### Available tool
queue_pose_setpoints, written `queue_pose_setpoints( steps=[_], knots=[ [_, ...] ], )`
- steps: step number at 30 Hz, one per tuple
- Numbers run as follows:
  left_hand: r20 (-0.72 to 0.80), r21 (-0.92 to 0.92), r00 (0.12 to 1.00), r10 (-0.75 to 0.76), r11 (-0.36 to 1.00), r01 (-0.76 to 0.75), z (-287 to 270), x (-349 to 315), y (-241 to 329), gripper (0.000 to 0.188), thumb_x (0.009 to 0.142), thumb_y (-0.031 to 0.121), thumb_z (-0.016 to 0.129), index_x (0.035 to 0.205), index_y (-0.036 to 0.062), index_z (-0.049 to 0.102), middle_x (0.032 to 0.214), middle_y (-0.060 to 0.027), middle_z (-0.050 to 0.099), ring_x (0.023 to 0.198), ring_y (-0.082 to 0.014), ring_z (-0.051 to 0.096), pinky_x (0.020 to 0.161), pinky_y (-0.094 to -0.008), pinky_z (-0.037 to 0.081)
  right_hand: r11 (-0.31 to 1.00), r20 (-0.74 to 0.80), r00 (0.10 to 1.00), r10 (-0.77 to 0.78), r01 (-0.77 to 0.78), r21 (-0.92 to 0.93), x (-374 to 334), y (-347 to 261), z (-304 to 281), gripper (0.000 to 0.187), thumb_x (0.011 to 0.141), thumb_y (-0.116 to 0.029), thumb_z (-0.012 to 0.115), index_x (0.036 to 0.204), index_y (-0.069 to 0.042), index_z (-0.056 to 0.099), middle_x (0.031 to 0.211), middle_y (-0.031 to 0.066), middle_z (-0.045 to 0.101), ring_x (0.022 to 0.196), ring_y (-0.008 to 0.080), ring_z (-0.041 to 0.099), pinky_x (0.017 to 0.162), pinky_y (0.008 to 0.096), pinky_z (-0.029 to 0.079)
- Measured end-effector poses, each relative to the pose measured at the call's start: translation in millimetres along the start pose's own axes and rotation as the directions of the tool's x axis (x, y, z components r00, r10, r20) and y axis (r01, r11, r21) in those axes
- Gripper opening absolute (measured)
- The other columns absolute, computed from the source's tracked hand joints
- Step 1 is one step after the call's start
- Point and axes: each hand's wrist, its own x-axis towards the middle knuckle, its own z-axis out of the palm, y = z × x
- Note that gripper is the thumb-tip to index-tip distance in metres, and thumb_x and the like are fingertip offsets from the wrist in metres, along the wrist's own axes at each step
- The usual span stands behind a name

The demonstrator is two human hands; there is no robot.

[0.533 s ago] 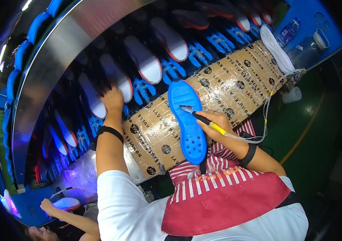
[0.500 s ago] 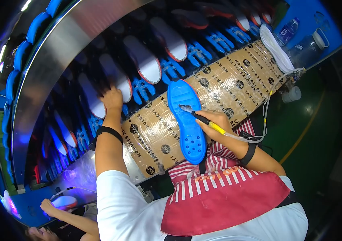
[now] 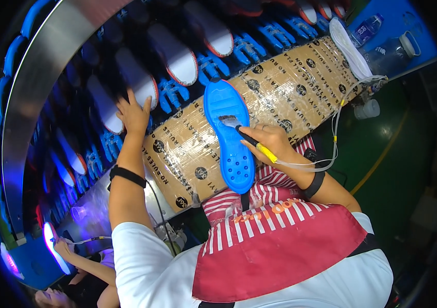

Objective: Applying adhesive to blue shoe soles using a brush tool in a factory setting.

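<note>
My right hand (image 3: 270,139) grips a glue brush with a black handle (image 3: 249,136) and a yellow-taped end, from which a clear tube trails. The brush's bristles are over the upper middle of a blue shoe outsole (image 3: 234,146), apparently against its surface. That outsole lies on the cardboard-covered bench, its studded end reaching past the near edge. To the left, my left hand (image 3: 135,115) is open, fingers spread, at the edge of a white-bottomed shoe upper (image 3: 144,84) on the rack. Whether the fingers touch the upper I cannot tell.
Blue clamps (image 3: 173,94) and several more white-bottomed uppers line the dark rack behind the bench (image 3: 198,154). At the far right are a white insole-shaped piece (image 3: 349,49), a bottle (image 3: 367,30) and a dark jug (image 3: 393,54). A co-worker's hand (image 3: 64,249) holds a shoe part at lower left.
My left hand has spread its fingers beside the uppers. The brush has shifted slightly on the outsole. The whole view has moved a little. The co-worker's shoe part is now raised upright.
</note>
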Motion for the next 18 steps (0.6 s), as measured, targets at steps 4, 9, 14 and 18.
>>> queue_pose_setpoints(
  steps=[4,9,14,18],
  knots=[
    [-0.326,-0.399,0.945,0.029,0.902,-0.166,-32.2,-40.3,14.8,0.056,0.084,0.036,0.059,0.132,0.0115,0.042,0.138,-0.0295,0.027,0.129,-0.0431,0.025,0.102,-0.0513,0.024,0.988,0.063,0.994,-0.095,0.102,-0.118,-7.7,-1.8,0.8,0.024,0.073,-0.016,0.069,0.094,-0.006,0.063,0.063,0.013,0.06,0.057,0.0295,0.059,0.052,0.0376,0.046],
    [-0.362,-0.617,0.928,-0.091,0.769,-0.165,-44.8,-113.9,27.7,0.047,0.088,0.029,0.056,0.128,0.0056,0.048,0.131,-0.0246,0.039,0.122,-0.0332,0.04,0.101,-0.0382,0.031,0.983,0.111,0.988,-0.11,0.125,-0.134,-15.5,-7.6,-3.6,0.025,0.073,-0.016,0.07,0.095,-0.005,0.064,0.068,0.0142,0.062,0.058,0.0296,0.061,0.053,0.0365,0.048],
    [0.019,-0.926,0.972,-0.235,0.363,0.106,-68.8,-209.1,55.8,0.041,0.092,0.026,0.05,0.127,0.0048,0.048,0.11,-0.0118,0.057,0.091,-0.0151,0.057,0.074,-0.0242,0.044,0.998,0.087,0.996,0.009,-0.015,0.068,-23.0,-7.5,-6.2,0.029,0.075,-0.023,0.07,0.097,-0.005,0.066,0.072,0.0162,0.064,0.063,0.0301,0.062,0.059,0.036,0.049],
    [0.465,-0.885,0.885,0.016,0.018,0.464,-51.8,-263.1,66.8,0.05,0.097,0.037,0.037,0.137,0.0065,0.034,0.103,-0.0137,0.059,0.075,-0.017,0.063,0.061,-0.0253,0.049,0.978,0.147,0.979,0.145,-0.164,0.127,-28.4,-8.8,-7.7,0.029,0.074,-0.018,0.072,0.098,-0.003,0.066,0.085,0.0158,0.065,0.078,0.0279,0.063,0.07,0.0316,0.049]
  ],
)
